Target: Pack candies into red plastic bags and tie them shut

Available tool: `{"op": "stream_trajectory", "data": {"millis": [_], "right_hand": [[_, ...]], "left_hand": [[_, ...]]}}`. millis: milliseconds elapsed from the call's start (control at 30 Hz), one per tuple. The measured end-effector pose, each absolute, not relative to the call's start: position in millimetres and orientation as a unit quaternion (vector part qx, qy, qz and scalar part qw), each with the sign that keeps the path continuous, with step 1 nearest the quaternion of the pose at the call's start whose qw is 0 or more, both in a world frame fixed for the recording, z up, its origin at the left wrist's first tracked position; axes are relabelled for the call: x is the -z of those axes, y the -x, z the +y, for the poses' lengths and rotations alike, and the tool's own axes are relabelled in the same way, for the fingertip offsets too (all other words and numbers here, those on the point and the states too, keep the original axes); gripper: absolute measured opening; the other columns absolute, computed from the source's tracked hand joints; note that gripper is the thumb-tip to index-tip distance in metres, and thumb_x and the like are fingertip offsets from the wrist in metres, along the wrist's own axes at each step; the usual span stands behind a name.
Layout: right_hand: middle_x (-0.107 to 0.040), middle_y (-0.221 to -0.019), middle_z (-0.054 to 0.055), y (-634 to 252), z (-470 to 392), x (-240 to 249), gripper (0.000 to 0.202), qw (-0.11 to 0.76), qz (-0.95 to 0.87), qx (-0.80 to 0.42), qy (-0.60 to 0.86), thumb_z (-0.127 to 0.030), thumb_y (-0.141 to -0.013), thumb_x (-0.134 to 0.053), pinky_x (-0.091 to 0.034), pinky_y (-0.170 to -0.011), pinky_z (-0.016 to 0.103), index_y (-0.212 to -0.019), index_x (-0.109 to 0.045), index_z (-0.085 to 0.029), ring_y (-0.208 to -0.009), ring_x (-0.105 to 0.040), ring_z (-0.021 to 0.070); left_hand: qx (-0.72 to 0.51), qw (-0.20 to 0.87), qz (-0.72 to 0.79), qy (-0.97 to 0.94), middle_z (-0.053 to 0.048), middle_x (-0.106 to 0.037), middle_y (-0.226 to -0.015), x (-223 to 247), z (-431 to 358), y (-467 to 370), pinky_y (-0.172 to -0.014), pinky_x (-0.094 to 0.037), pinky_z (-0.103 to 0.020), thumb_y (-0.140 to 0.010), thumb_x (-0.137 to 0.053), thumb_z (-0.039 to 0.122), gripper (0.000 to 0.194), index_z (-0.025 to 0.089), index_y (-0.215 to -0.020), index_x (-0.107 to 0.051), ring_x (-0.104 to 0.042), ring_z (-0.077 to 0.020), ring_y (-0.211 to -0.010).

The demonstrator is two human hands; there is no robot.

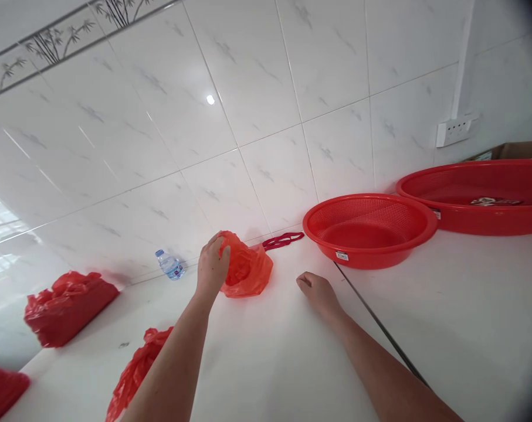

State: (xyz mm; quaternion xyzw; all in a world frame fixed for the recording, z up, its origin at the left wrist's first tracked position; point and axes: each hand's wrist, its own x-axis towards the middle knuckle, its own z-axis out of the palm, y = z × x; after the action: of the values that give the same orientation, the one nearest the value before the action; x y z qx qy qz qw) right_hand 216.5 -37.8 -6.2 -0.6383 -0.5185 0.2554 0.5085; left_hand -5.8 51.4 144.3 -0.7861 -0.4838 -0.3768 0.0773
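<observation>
My left hand is closed on the left edge of an orange-red plastic bag, which stands on the white table against the tiled wall. Folds of the bag's mouth show beside my thumb. My right hand is at the tabletop to the right of the bag, apart from it, its fingers curled in and nothing visible in them. Behind the bag, a dark red strap-like loop lies along the wall. Under my left forearm, another crumpled red plastic bag is partly hidden.
A round red plastic basket stands right of my hands, with a larger red basket behind it. A small water bottle leans near the wall. Farther left sits a full red bag. A dark seam crosses the table.
</observation>
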Motion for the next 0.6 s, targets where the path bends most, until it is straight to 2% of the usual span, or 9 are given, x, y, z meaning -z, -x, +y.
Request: {"op": "stream_trajectory", "data": {"millis": [100, 233, 300, 367, 467, 533, 600], "right_hand": [[-0.056, -0.071, -0.002, -213, -40, 5, 0.029, 0.512, -0.514, -0.247, 0.642, -0.047, -0.082, -0.044, -0.039, -0.058, 0.025, -0.094, -0.059, -0.025, -0.064, -0.052, 0.0147], [-0.059, -0.085, 0.000, -205, -45, 1, 0.045, 0.505, -0.539, -0.217, 0.638, -0.051, -0.080, -0.049, -0.042, -0.067, 0.028, -0.119, -0.051, -0.028, -0.075, -0.056, 0.0162], [-0.058, -0.079, -0.001, -201, -48, 0, 0.044, 0.500, -0.554, -0.224, 0.627, -0.051, -0.083, -0.046, -0.042, -0.065, 0.028, -0.120, -0.049, -0.028, -0.070, -0.055, 0.0160], [-0.057, -0.069, -0.002, -197, -52, -2, 0.039, 0.506, -0.566, -0.251, 0.600, -0.052, -0.087, -0.036, -0.041, -0.061, 0.028, -0.110, -0.055, -0.027, -0.062, -0.054, 0.0150], [-0.056, -0.062, -0.002, -197, -55, -3, 0.048, 0.537, -0.565, -0.319, 0.539, -0.054, -0.091, -0.023, -0.042, -0.057, 0.028, -0.097, -0.060, -0.023, -0.053, -0.052, 0.0134], [-0.059, -0.064, -0.002, -198, -56, -5, 0.046, 0.551, -0.547, -0.369, 0.511, -0.056, -0.089, -0.030, -0.045, -0.059, 0.028, -0.105, -0.058, -0.023, -0.052, -0.054, 0.0130], [-0.062, -0.071, -0.002, -199, -55, -6, 0.046, 0.550, -0.520, -0.419, 0.502, -0.055, -0.084, -0.046, -0.047, -0.060, 0.029, -0.117, -0.052, -0.023, -0.057, -0.059, 0.0138]], "left_hand": [[0.410, 0.088, -0.446, 0.791, -0.007, -0.047, -0.138, -149, 22, 0, -0.100, -0.040, -0.041, -0.088, -0.040, 0.029, 0.037, 0.022, -0.122, -0.052, -0.041, -0.0248, -0.127], [0.411, 0.128, -0.369, 0.824, -0.009, -0.042, -0.141, -122, -17, -5, -0.102, -0.040, -0.043, -0.088, -0.045, 0.022, 0.041, 0.021, -0.129, -0.044, -0.039, -0.0240, -0.128], [0.383, 0.139, -0.309, 0.859, -0.011, -0.038, -0.144, -95, -35, -6, -0.103, -0.038, -0.044, -0.087, -0.045, 0.016, 0.046, 0.021, -0.132, -0.038, -0.036, -0.0234, -0.131], [0.333, 0.127, -0.258, 0.898, -0.011, -0.035, -0.145, -66, -51, -6, -0.103, -0.039, -0.045, -0.086, -0.044, 0.011, 0.051, 0.022, -0.135, -0.034, -0.033, -0.0233, -0.134], [0.262, 0.090, -0.263, 0.924, -0.012, -0.038, -0.143, -28, -72, -3, -0.101, -0.042, -0.046, -0.085, -0.044, 0.009, 0.058, 0.022, -0.139, -0.030, -0.035, -0.0244, -0.132], [0.214, 0.046, -0.287, 0.933, -0.011, -0.041, -0.141, -15, -84, -2, -0.100, -0.044, -0.045, -0.081, -0.046, 0.009, 0.066, 0.022, -0.142, -0.026, -0.038, -0.0250, -0.130], [0.175, -0.010, -0.288, 0.941, -0.009, -0.045, -0.139, -14, -93, -2, -0.101, -0.044, -0.044, -0.076, -0.049, 0.007, 0.070, 0.024, -0.141, -0.030, -0.040, -0.0250, -0.129]]}}
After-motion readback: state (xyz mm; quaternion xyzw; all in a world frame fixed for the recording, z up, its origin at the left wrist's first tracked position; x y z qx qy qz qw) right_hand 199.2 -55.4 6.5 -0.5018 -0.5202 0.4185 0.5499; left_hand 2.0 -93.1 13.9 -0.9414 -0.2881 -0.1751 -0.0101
